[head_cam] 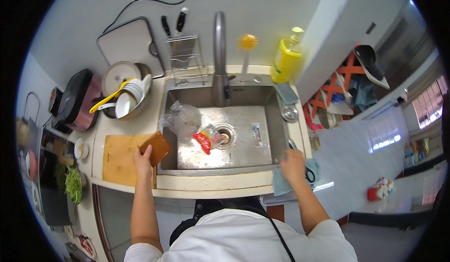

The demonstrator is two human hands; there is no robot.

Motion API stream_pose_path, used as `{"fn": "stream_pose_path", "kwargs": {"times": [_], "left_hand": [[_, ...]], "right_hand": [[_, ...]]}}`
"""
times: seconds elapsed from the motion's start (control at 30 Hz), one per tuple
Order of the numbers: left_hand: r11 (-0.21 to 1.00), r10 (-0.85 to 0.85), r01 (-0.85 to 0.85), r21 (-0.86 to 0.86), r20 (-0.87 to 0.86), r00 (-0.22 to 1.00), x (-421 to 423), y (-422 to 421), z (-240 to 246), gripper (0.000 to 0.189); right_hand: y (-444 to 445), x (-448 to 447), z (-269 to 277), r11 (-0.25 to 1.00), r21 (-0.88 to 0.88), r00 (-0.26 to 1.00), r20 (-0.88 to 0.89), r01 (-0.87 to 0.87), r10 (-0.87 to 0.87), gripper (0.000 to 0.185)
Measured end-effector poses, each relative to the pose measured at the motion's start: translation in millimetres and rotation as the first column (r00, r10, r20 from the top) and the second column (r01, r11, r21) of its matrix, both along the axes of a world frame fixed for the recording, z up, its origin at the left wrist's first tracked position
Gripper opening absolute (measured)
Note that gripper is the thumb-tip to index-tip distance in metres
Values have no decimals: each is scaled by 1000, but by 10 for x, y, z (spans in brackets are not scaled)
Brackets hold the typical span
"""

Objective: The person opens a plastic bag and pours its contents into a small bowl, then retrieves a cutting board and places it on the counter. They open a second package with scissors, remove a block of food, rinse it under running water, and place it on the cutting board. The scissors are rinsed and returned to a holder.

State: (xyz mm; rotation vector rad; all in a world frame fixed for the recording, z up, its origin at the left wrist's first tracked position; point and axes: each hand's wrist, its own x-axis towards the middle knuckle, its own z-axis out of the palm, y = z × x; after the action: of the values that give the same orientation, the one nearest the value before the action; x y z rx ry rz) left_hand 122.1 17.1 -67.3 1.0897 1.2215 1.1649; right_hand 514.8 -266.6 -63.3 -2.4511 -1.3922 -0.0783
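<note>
My left hand (pixel 143 161) grips a flat, square brown block or packet (pixel 154 148) by its near edge, thumb on top. It is held over the right part of a wooden cutting board (pixel 121 160), left of the sink. My right hand (pixel 293 167), blurred, is at the sink's near right corner over a pair of scissors with black handles (pixel 310 174). A light blue cloth (pixel 281 184) lies beneath them. Whether the fingers are closed on the scissors is unclear. In the steel sink (pixel 242 128) are a clear plastic bag (pixel 182 119) and a red torn wrapper (pixel 203 142).
A faucet (pixel 220 51) rises behind the sink. A yellow soap bottle (pixel 285 61) and a sponge (pixel 287 93) stand at right. A bowl of dishes (pixel 144 102), knife rack (pixel 182 51) and pink-and-black appliance (pixel 79 100) line the left. Leafy greens (pixel 73 184) sit farther left.
</note>
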Motion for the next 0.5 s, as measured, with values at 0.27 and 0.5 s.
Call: {"fn": "stream_pose_path", "kwargs": {"times": [0.27,0.5], "left_hand": [[832,539,-477,-283,211,815,-1495,390,-481,11],[811,504,-543,-217,-211,838,-1503,628,-517,25]], "right_hand": [[-776,167,-123,917,-229,937,-47,326,-345,31],[-840,323,-197,891,-320,925,-94,322,-368,49]]}}
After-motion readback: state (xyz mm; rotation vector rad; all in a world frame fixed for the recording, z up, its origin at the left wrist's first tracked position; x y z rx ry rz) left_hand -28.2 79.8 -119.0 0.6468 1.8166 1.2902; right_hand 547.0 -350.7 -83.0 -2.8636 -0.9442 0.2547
